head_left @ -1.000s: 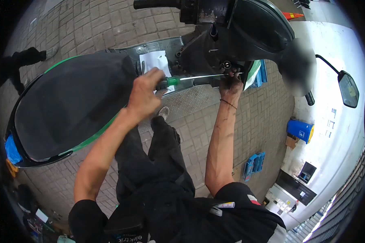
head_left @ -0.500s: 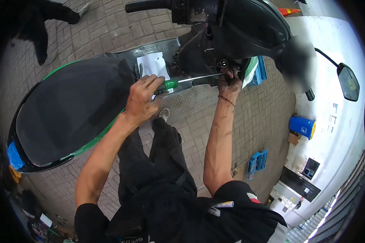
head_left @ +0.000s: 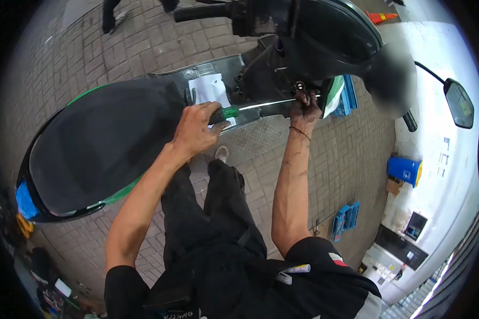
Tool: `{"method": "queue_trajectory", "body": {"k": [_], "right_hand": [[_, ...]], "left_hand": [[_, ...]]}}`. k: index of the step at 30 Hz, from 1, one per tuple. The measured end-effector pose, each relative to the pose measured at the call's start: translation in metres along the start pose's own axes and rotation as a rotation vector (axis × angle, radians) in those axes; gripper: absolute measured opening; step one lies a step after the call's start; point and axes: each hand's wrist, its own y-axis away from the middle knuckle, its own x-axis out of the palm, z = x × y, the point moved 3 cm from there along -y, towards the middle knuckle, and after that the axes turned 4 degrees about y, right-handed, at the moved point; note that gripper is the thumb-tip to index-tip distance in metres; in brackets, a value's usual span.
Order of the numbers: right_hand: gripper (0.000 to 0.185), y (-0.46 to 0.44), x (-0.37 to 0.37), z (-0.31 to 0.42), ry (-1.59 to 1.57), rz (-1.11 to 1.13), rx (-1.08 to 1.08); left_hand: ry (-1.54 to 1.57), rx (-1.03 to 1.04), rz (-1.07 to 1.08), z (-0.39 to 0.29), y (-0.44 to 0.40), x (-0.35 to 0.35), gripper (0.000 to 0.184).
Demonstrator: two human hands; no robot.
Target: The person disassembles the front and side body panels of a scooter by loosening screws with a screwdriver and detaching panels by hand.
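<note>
A screwdriver with a green and black handle (head_left: 230, 112) and a long metal shaft lies nearly level across the scooter's footwell. My left hand (head_left: 198, 127) is wrapped around the handle's end. At the front panel (head_left: 269, 80) of the scooter, the dirty fingers of my right hand (head_left: 306, 110) are closed around the shaft near its tip. What the tip touches is hard to make out. Just above those fingers is the round key lock (head_left: 299, 86). White paper (head_left: 208, 89) lies on the floorboard beyond my left hand.
The black seat (head_left: 106, 146) extends to the left, and the handlebar (head_left: 202, 11) and mirror (head_left: 457, 103) are above and right. Blue toolboxes (head_left: 346, 220) stand on the paving, with a blue bin (head_left: 404, 169) by the white wall. Another person's legs (head_left: 109, 16) show at the top.
The view has shifted slightly, so the scooter and both hands appear a little farther right. Both hands keep their hold on the screwdriver. The other person has walked toward the top edge.
</note>
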Motion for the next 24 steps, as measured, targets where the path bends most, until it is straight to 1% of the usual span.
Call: {"method": "queue_trajectory", "body": {"k": [1,3,4,5,7,9,10,11,13,15,16,18,19,21,22,23,24], "right_hand": [[0.013,0.000,0.000,-0.001,0.000,0.010,0.023],[0.013,0.013,0.006,-0.008,0.175,-0.047,0.001],[0.013,0.021,0.009,-0.016,0.164,-0.036,0.026],[0.012,0.035,0.010,-0.025,0.344,-0.061,0.068],[0.021,0.070,0.013,-0.045,0.693,-0.092,0.132],[0.032,0.109,-0.027,-0.063,1.428,0.140,0.297],[0.036,0.161,0.001,-0.083,1.204,0.222,0.565],[0.033,0.198,0.007,-0.096,1.558,0.412,0.707],[0.028,0.272,-0.003,-0.128,1.418,0.439,0.735],[0.027,0.307,0.032,-0.138,1.483,0.734,0.555],[0.027,0.320,0.036,-0.146,1.466,0.773,0.554],[0.026,0.345,0.047,-0.164,1.635,1.101,0.570],[0.026,0.356,0.057,-0.175,1.610,1.175,0.570],[0.024,0.390,0.091,-0.201,1.552,1.215,0.903],[0.024,0.403,0.110,-0.216,1.593,1.304,0.829],[0.024,0.414,0.125,-0.236,1.629,1.391,0.744],[0.025,0.427,0.132,-0.258,1.579,1.378,0.667]], "left_hand": [[-0.009,-0.009,-0.022,0.000,-0.002,-0.003,0.041],[0.005,-0.238,0.205,0.006,0.001,-0.005,0.047],[0.058,-0.280,0.255,0.017,0.008,-0.001,0.051],[0.039,-0.291,0.238,0.030,0.028,0.008,0.051],[-0.152,-0.308,0.137,0.042,0.086,0.022,0.062],[0.051,-0.455,0.089,0.021,0.141,0.030,0.071],[0.100,-0.574,0.051,0.024,0.175,0.052,0.073],[0.151,-0.685,0.003,0.026,0.202,0.072,0.074],[0.265,-0.772,-0.167,-0.014,0.235,0.079,0.071],[0.273,-0.656,-0.100,-0.031,0.269,0.067,0.061],[0.256,-0.654,-0.134,-0.037,0.289,0.052,0.061],[0.067,-0.671,-0.038,-0.056,0.330,0.013,0.050],[0.051,-0.682,-0.102,-0.053,0.354,-0.005,0.050],[0.109,-0.741,-0.430,-0.050,0.416,-0.045,0.046],[0.055,-0.771,-0.564,-0.056,0.443,-0.069,0.044],[0.039,-0.786,-0.647,-0.052,0.478,-0.084,0.044],[-0.017,-0.819,-0.756,-0.045,0.517,-0.098,0.042]]}}
